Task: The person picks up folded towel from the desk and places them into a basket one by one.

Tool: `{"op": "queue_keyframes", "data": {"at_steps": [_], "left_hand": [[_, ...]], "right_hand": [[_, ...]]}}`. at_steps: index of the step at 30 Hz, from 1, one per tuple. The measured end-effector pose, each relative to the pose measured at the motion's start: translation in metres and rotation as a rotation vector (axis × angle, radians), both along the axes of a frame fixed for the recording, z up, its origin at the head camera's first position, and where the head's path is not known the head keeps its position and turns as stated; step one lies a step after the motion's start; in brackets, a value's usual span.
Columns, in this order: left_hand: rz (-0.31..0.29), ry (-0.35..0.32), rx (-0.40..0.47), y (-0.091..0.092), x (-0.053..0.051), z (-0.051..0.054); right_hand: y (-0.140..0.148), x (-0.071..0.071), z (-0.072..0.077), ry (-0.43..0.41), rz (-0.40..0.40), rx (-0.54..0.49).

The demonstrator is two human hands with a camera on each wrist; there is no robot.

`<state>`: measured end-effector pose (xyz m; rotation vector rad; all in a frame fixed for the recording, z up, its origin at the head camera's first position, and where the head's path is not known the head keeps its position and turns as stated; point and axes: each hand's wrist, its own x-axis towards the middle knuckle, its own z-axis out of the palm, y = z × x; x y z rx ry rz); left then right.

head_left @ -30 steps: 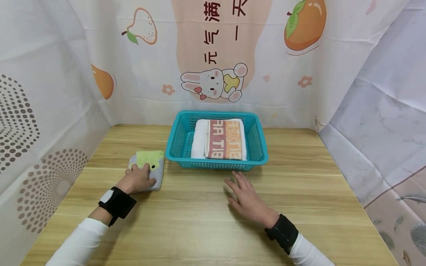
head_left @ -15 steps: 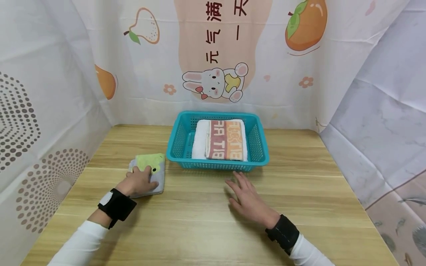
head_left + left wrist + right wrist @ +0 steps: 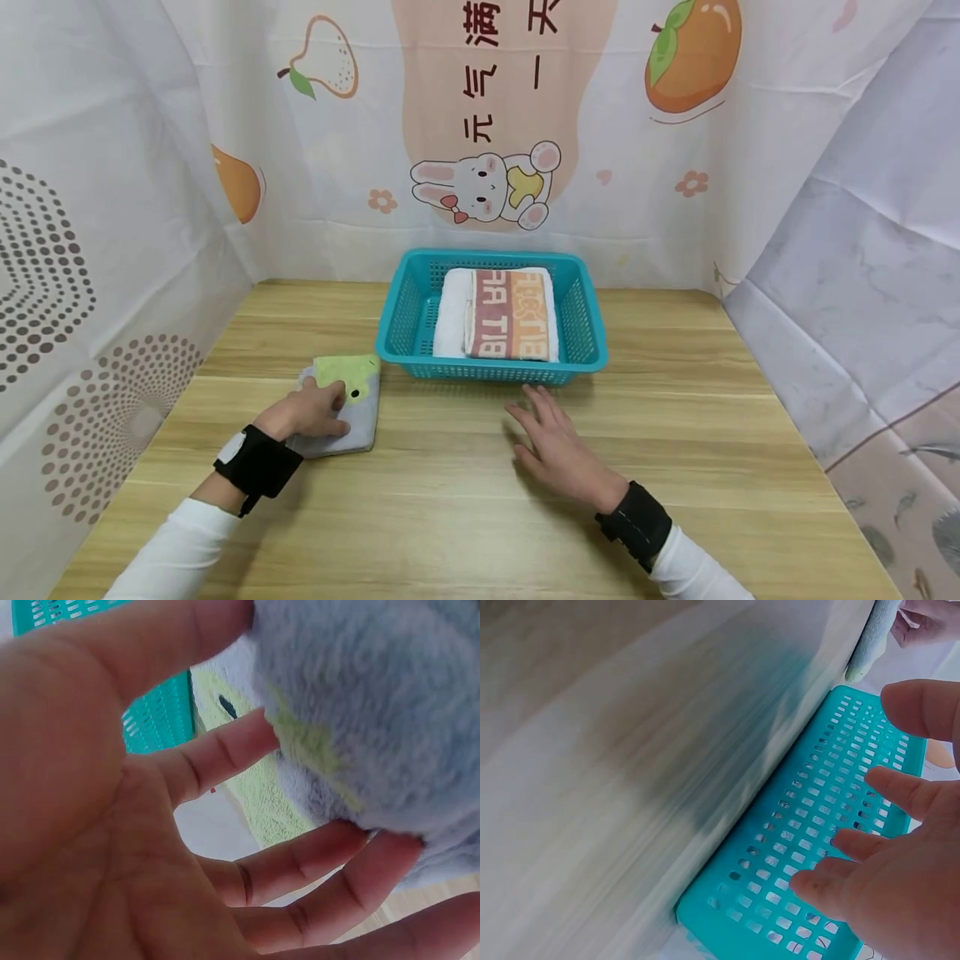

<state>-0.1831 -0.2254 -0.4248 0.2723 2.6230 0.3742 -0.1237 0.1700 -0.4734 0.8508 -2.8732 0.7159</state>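
Note:
A folded grey towel [image 3: 358,427] with a yellow-green patch and a black eye lies left of the basket. My left hand [image 3: 309,410] rests on it, fingers spread and thumb apart from the index finger. In the left wrist view, the fingers [image 3: 319,859] reach down to the towel, and a raised bulge of grey cloth [image 3: 375,712] hides their tips. My right hand [image 3: 557,454] is held with spread fingers in front of the basket, holding nothing. In the right wrist view, its fingers [image 3: 904,787] appear before the teal basket wall [image 3: 780,840].
The teal plastic basket [image 3: 392,357] stands at the table's back. Inside lie a folded white towel [image 3: 452,312] and, over it, a folded red-and-orange lettered towel [image 3: 510,317]. Printed curtains [image 3: 315,183] hang behind and at the sides of the wooden table [image 3: 450,508].
The grey towel has slid slightly towards me and to the right under my left hand, and its corner now sits close to the basket. My right hand has stayed in place.

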Motion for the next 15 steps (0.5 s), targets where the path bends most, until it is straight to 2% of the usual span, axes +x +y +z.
{"op": "queue_keyframes", "data": {"at_steps": [8,15], "left_hand": [[-0.032,-0.032,0.063,0.0007,0.0037,-0.0020],[-0.125,-0.052,0.146,0.0027,0.0047,-0.0052]], "right_hand": [[0.0000,0.0002,-0.0009,-0.002,-0.002,-0.004],[-0.0003,0.0004,-0.0027,-0.002,0.004,-0.007]]}}
